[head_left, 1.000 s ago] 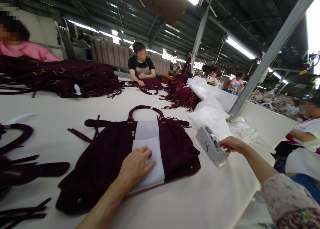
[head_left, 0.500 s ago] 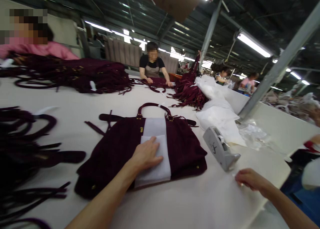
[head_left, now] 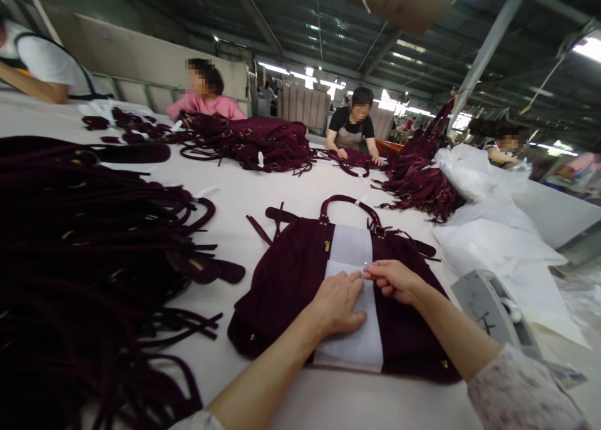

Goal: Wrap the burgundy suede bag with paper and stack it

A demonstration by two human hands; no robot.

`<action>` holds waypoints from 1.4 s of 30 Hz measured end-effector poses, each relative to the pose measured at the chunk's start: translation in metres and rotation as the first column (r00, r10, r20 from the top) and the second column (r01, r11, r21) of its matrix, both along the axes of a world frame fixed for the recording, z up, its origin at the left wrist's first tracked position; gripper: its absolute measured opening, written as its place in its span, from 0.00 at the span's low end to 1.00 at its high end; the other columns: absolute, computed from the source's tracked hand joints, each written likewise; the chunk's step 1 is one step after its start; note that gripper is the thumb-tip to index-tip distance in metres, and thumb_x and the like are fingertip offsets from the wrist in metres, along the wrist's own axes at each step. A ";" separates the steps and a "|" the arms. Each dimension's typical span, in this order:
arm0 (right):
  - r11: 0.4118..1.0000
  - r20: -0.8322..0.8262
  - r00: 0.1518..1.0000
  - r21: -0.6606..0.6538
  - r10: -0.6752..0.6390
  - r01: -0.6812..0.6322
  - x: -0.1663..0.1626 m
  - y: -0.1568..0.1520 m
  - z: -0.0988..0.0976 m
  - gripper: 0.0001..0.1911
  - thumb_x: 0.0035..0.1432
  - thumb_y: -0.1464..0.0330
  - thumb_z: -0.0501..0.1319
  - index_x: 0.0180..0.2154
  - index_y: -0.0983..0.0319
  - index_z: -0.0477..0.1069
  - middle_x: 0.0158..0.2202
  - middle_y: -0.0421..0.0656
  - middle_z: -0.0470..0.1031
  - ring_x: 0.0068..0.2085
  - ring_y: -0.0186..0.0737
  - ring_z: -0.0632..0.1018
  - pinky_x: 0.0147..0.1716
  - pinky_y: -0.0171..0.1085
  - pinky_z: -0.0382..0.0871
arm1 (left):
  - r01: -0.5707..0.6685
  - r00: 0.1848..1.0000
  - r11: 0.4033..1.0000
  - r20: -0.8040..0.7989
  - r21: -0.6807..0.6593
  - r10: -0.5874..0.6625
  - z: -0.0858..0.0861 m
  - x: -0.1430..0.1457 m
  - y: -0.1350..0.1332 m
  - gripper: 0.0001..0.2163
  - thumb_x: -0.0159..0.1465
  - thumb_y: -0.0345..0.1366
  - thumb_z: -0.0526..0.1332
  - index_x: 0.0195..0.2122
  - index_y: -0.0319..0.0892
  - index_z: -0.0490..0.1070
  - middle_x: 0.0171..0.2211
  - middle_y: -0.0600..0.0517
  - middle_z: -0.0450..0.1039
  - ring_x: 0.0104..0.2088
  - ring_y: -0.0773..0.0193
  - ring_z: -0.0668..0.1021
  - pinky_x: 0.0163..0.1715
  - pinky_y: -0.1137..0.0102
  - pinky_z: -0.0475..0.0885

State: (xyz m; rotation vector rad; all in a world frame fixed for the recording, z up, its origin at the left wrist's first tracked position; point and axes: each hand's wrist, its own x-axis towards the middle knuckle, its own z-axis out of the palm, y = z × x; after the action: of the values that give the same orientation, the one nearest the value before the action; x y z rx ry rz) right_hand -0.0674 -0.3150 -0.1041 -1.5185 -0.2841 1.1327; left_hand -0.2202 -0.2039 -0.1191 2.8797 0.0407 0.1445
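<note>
A dark maroon handbag (head_left: 282,280) lies on the table before me, its handle pointing away. A band of white paper (head_left: 350,243) wraps around its middle, one end overlapping the other. My left hand (head_left: 337,302) rests on this paper with its fingers stretched out. Beside those fingertips, my right hand (head_left: 394,281) pinches a small clear piece of tape (head_left: 365,268) at the edge of the overlap. To the right stands a grey tape dispenser (head_left: 486,308), partly behind my right forearm.
Stacked maroon bags (head_left: 94,248) fill the left side of the white table (head_left: 263,192). More bags (head_left: 263,139) lie farther back, with maroon straps (head_left: 422,183) and white sheets (head_left: 498,248) at right. Several people work around the table; one in black (head_left: 350,126) handles a maroon piece.
My right hand has moved from beside the dispenser to the paper band, bringing the tape to the overlap. My left hand stays on the paper. The view has swung left.
</note>
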 end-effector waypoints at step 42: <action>0.994 0.398 0.914 -0.045 -0.075 0.101 0.019 0.014 -0.044 0.11 0.51 0.61 0.61 0.31 0.62 0.66 0.30 0.42 0.76 0.16 0.22 0.57 0.12 0.25 0.42 | 0.171 0.985 0.985 0.039 0.005 -0.171 -0.008 0.005 -0.003 0.18 0.58 0.39 0.57 0.49 0.39 0.67 0.56 0.43 0.65 0.56 0.47 0.65 0.58 0.42 0.56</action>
State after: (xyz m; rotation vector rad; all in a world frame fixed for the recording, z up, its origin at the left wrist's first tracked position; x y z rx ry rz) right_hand -0.0481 -0.3013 -0.1479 -1.7973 -0.4522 0.7611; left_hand -0.2148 -0.2068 -0.1271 2.8647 -0.2136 0.1680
